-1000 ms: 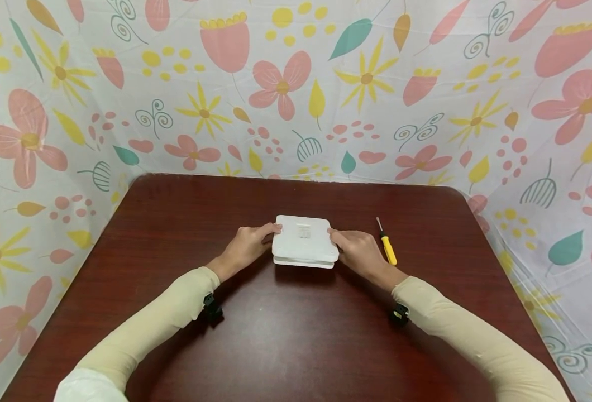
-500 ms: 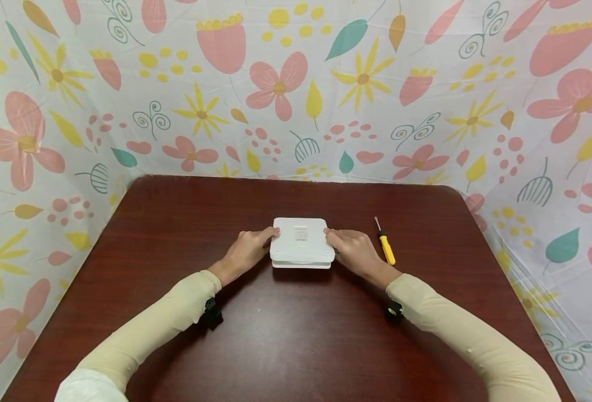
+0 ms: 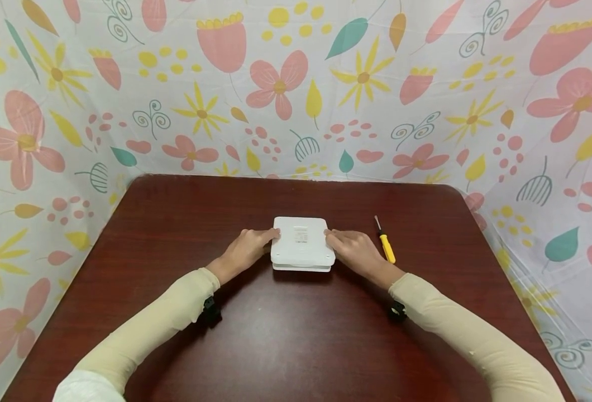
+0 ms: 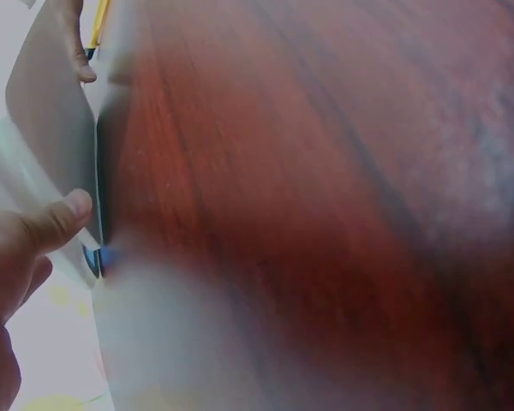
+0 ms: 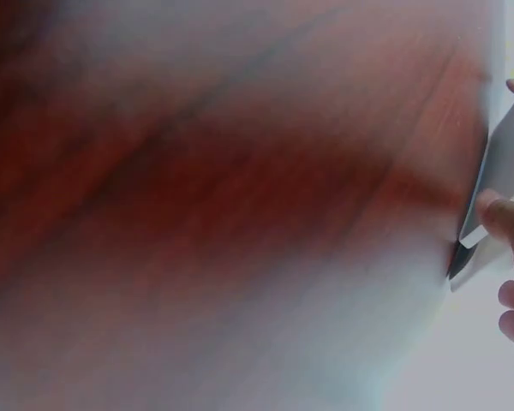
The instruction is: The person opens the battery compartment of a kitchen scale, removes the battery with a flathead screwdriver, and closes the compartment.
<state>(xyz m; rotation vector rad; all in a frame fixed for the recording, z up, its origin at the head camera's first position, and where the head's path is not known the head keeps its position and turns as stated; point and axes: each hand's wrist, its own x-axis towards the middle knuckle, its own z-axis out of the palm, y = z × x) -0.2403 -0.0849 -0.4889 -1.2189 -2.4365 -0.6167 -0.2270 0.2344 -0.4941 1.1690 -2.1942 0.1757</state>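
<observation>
Where the floral cloth [image 3: 296, 84] walls in three sides, the dark red-brown surface [image 3: 296, 335] carries a flat white square device [image 3: 302, 243] at its middle. Left hand [image 3: 243, 254] grips the device's left edge, fingers curled against the side, thumb [image 4: 64, 218] on the rim in the left wrist view. Right hand [image 3: 358, 254] grips the right edge likewise, a fingertip [image 5: 497, 214] on the rim. A yellow-handled screwdriver [image 3: 386, 245] lies just beside the right hand, untouched.
</observation>
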